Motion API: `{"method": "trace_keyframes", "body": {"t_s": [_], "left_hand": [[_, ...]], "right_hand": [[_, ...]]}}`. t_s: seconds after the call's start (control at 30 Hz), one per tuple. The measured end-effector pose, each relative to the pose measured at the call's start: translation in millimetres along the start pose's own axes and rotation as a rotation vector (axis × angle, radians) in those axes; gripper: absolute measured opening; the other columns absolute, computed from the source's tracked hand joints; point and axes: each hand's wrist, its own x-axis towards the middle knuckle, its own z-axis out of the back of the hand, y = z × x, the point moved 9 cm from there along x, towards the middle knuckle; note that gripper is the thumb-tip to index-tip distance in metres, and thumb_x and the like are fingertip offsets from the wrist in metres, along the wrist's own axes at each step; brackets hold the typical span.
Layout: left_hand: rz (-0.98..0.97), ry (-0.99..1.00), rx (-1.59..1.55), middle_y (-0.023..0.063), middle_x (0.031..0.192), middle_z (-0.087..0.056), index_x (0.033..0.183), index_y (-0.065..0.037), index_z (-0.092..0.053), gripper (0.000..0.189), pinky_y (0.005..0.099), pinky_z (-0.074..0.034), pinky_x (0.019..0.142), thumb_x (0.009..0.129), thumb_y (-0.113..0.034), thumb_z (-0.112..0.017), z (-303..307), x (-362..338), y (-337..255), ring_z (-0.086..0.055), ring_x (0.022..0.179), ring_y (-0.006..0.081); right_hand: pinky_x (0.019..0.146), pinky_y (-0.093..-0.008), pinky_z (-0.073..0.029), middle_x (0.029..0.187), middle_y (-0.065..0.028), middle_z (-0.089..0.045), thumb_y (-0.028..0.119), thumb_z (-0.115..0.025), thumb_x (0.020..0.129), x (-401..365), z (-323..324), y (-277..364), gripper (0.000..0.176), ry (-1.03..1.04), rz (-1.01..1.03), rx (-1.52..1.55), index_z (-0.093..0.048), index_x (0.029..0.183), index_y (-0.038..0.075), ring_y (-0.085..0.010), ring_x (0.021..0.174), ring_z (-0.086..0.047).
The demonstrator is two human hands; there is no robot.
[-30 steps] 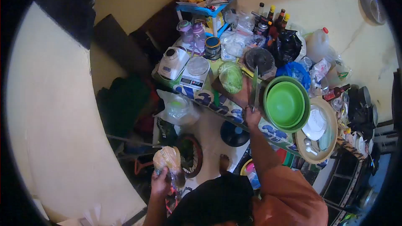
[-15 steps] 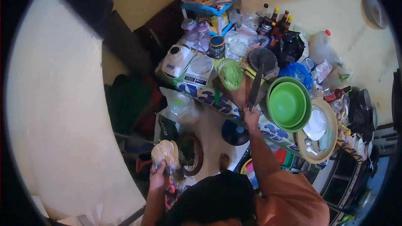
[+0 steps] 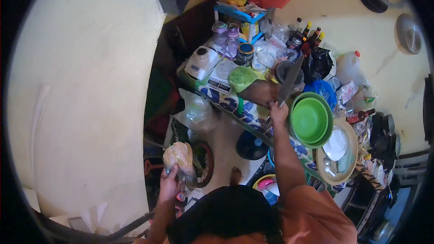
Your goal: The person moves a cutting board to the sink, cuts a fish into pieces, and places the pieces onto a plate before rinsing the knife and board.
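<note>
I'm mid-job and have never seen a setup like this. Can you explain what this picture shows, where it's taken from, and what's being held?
There is no machine: a person works bare-handed. The single view comes from a camera worn on the person's head, looking forward and down.

The left hand, low and away from the table, holds a pale bundle in clear plastic; I can't make out what is inside. The right hand grips a large knife by its handle, with the blade pointing away from the body.

On the table, a cabbage sits at the left end of a brown cutting board. Left of it is a kitchen scale; to the right are nested green basins and a tray with white plates.
</note>
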Motion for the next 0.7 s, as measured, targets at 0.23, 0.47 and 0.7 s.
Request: {"method": "trace_keyframes", "body": {"t_s": [0.23,0.47,0.7], "left_hand": [[0.002,-0.014,-0.028,0.0095,0.121,-0.063,0.129,-0.006,-0.052,0.034,0.0406,-0.051,0.092,0.096,-0.013,-0.057,7,-2,-3,-0.063,0.107,0.0228],[-0.009,0.006,-0.026,0.0101,0.121,-0.062,0.129,-0.005,-0.052,0.034,0.0414,-0.051,0.092,0.096,-0.013,-0.057,7,-10,-8,-0.062,0.109,0.024],[0.024,0.12,-0.079,0.0118,0.117,-0.062,0.128,-0.003,-0.051,0.036,0.0394,-0.052,0.088,0.095,-0.016,-0.06,1,-16,5,-0.062,0.104,0.024]], "right_hand": [[0.052,-0.0332,-0.045,0.063,-0.0016,-0.056,0.009,-0.07,0.075,21,-1,-32,0.014,0.022,-0.076,0.218,-0.057,0.076,0.003,-0.0141,0.055,-0.054],[0.044,-0.0337,-0.047,0.06,-0.0017,-0.054,0.008,-0.067,0.077,24,39,31,0.008,-0.008,-0.109,0.266,-0.06,0.078,0.004,-0.0138,0.048,-0.053],[0.055,-0.0353,-0.05,0.068,-0.0078,-0.065,0.021,-0.074,0.072,6,92,112,0.024,0.038,0.114,-0.117,-0.067,0.082,0.0,-0.019,0.06,-0.062]]}}
